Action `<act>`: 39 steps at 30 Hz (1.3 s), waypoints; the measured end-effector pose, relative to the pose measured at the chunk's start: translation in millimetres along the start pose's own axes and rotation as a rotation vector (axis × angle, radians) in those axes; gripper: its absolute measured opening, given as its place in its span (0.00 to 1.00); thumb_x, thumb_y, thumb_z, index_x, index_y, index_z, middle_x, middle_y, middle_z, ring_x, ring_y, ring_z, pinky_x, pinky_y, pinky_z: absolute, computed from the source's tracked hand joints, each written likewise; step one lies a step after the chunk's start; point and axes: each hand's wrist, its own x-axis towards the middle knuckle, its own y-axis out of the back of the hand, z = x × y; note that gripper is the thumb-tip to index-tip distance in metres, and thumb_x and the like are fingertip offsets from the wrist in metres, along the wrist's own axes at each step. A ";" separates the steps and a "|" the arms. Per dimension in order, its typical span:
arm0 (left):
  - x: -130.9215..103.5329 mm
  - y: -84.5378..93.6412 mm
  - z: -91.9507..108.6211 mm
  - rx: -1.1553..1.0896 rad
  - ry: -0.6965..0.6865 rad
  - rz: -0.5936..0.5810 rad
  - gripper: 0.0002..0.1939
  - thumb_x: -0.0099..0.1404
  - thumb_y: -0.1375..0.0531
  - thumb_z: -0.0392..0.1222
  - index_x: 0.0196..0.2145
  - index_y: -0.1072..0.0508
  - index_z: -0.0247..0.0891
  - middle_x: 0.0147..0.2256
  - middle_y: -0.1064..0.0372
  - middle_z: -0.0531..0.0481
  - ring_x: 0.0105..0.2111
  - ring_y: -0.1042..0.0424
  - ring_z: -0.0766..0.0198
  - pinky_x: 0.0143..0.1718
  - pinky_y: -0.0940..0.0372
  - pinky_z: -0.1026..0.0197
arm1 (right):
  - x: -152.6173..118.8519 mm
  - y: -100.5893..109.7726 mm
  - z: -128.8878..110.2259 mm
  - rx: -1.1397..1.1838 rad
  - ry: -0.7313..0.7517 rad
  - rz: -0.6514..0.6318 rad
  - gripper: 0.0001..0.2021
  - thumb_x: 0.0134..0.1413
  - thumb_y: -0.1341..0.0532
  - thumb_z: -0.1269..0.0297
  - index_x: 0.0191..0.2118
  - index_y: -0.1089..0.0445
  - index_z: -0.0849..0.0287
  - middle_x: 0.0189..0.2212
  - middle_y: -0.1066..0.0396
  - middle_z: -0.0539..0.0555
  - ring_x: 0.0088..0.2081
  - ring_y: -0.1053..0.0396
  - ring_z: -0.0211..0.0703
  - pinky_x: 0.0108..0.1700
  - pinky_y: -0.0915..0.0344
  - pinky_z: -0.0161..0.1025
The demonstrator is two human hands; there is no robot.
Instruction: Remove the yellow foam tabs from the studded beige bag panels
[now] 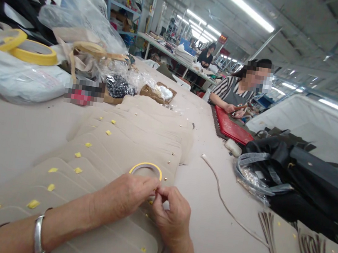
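My left hand (133, 192) is closed on a roll of yellow tape (147, 166), whose far arc shows beyond the knuckles. Thumb and forefinger of my right hand (174, 213) pinch against the left fingertips, where a speck of yellow tape shows; most of it is hidden by the fingers. Beneath both hands, overlapping beige sheet pieces (115, 152) lie fanned across the table. Small yellow tape bits (78, 170) dot their left side, and little metal studs (169, 162) run along the right edge.
More yellow tape rolls (34, 52) rest on plastic-wrapped goods at left. A small cardboard box (157, 93) stands behind the sheets. At right are a pale strip (222, 197), black bags (309, 175) and stacked beige pieces (287, 243). Across the table, a co-worker (237, 88) handles a red panel (230, 124).
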 end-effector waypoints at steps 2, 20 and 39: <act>2.4 3.8 1.2 0.032 0.037 -0.013 0.06 0.69 0.50 0.33 0.36 0.35 0.38 0.30 0.33 0.52 0.29 0.33 0.63 0.29 0.40 0.62 | 0.8 -1.3 -0.5 -0.008 -0.024 0.043 0.08 0.51 0.44 0.76 0.28 0.29 0.59 0.22 0.30 0.50 0.23 0.33 0.36 0.29 0.38 0.31; 7.4 -12.4 -3.5 0.326 -0.064 0.202 0.08 0.69 0.50 0.33 0.33 0.35 0.38 0.27 0.37 0.52 0.26 0.37 0.63 0.25 0.44 0.62 | 14.5 -6.8 33.8 0.697 -1.007 0.005 0.17 0.41 0.31 0.53 0.29 0.28 0.63 0.18 0.31 0.48 0.18 0.33 0.35 0.22 0.35 0.32; 11.7 -17.0 -7.5 0.363 0.100 -0.074 0.05 0.68 0.47 0.32 0.35 0.34 0.38 0.33 0.35 0.47 0.33 0.35 0.56 0.29 0.39 0.58 | 8.2 -15.8 36.5 0.310 -0.818 -0.043 0.19 0.52 0.38 0.53 0.45 0.31 0.61 0.17 0.31 0.46 0.17 0.35 0.37 0.18 0.36 0.32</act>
